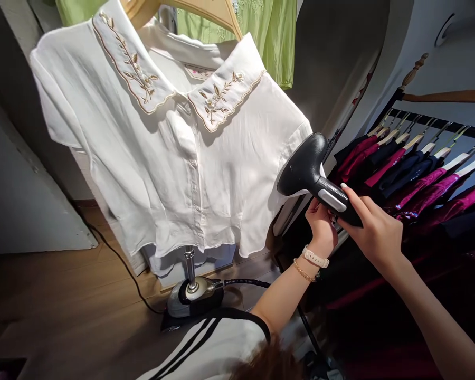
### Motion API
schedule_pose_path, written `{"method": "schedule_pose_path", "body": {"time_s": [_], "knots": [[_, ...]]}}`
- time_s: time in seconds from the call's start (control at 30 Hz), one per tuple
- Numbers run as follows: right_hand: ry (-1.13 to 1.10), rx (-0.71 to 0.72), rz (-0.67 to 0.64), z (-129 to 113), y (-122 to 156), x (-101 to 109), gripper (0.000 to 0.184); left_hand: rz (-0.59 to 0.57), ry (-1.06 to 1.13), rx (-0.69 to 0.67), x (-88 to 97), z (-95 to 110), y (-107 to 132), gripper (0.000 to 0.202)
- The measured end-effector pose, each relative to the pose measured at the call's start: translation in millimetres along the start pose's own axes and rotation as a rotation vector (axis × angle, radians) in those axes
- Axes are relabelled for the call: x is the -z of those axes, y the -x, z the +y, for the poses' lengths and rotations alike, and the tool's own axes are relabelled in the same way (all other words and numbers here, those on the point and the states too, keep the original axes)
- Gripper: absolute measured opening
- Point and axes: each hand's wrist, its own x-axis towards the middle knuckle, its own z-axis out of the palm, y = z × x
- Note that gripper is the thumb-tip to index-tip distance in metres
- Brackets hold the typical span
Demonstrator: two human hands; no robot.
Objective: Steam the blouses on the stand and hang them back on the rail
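Closest in view is a striped white top's shoulder [206, 343], with a little of the person's hair at the bottom of the frame. The left forearm rises from there, wearing a pale watch [315, 257] and a thin gold bracelet [303, 271]. The left hand [320, 224] is curled up under the handle of a black handheld steamer [303, 166], its fingers [312, 211] closed around the grip, though the handle hides part of them. The right hand [374, 235] comes in from the lower right and lies over the same handle, its fingers [356, 203] wrapped across the top. The steamer head sits at the sleeve edge of a white blouse [170, 158], apparently touching it, though the angle makes that hard to be sure of. The blouse hangs on a wooden hanger [221, 13], its embroidered collar [130, 66] facing the camera. Below it, a steamer base [193, 301] stands on the wooden floor [43, 269], with a black hose [245, 282] and a black cord [122, 261]. To the right, magenta and navy clothes [419, 182] hang on a rack, and a green garment [273, 37] hangs behind the blouse.
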Motion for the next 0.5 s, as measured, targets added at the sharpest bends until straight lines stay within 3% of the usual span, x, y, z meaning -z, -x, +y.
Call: {"method": "schedule_pose_path", "body": {"time_s": [0.5], "knots": [[0.023,-0.046,-0.039,0.2,6.1,11.0,0.062,0.065,-0.038,0.057,-1.3,-3.0,-0.5,0.019]]}}
